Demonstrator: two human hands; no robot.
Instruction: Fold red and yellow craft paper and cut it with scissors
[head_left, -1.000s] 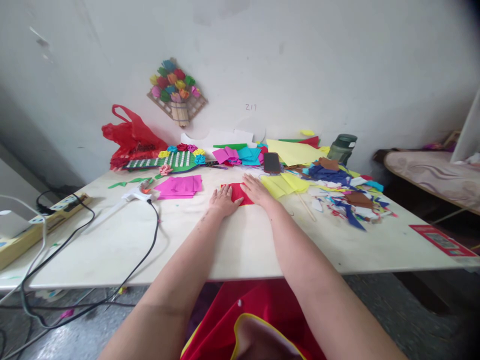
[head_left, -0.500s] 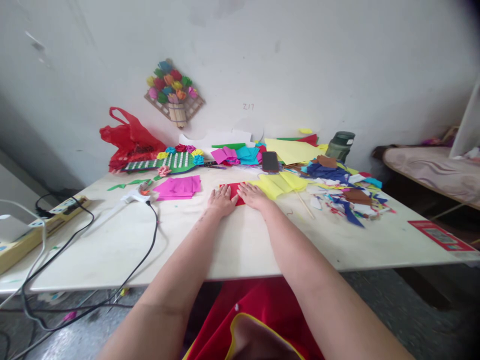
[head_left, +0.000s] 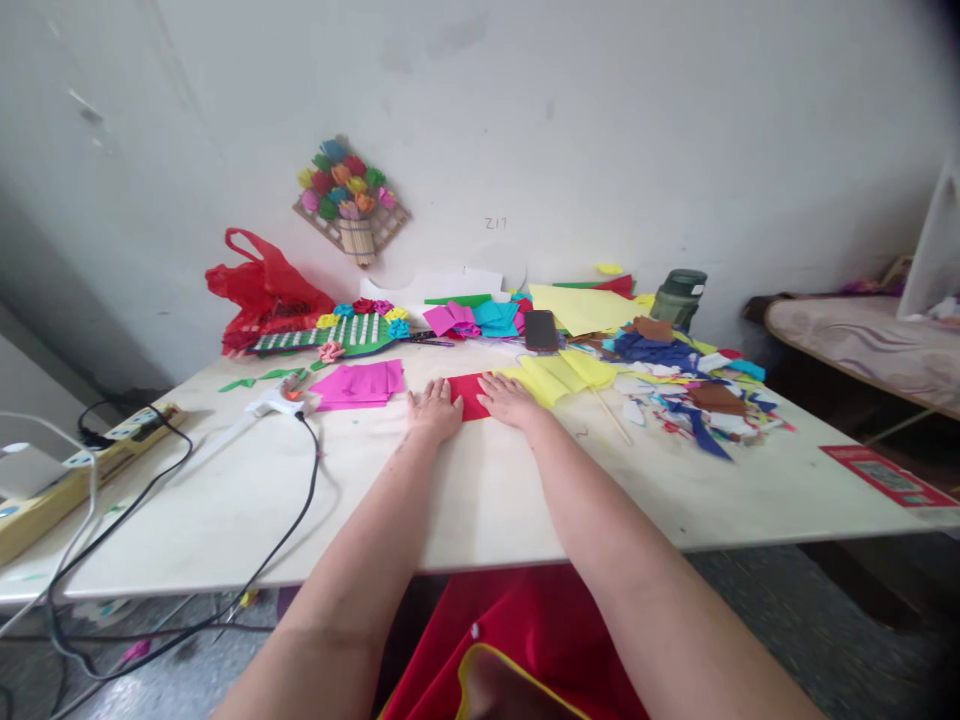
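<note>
Since a second ago the right hand (head_left: 508, 399) has drawn back from the far edge of the red paper (head_left: 470, 395) toward its near right corner, and the left hand (head_left: 434, 410) has slid a little to the left, so more of the red sheet shows between them.

The work lies on a pale table (head_left: 487, 490) pushed against a scuffed white wall, on which hangs a paper-flower basket (head_left: 351, 196). Along the back of the table sit a red plastic bag (head_left: 264, 290), a green board trimmed with paper flowers (head_left: 345, 328), pink and cyan scraps, a dark phone (head_left: 541, 329) and a dark green jar (head_left: 679, 293). A stack of magenta paper (head_left: 358, 383) lies left of the hands, with a white glue gun (head_left: 276, 402) beside it whose black cable runs off the near-left edge toward a power strip (head_left: 90, 455). Yellow sheets (head_left: 559, 372) lie just right of the red one, and further right is a litter of blue, brown and white offcuts (head_left: 690, 385). A red card (head_left: 877, 476) sits at the table's right edge, and a bed stands beyond it.

Both hands lie flat, palms down, fingers spread, clasping nothing. The red paper lies flat on the table between them: the left hand's fingertips rest at its left edge, the right hand presses on its right edge.
</note>
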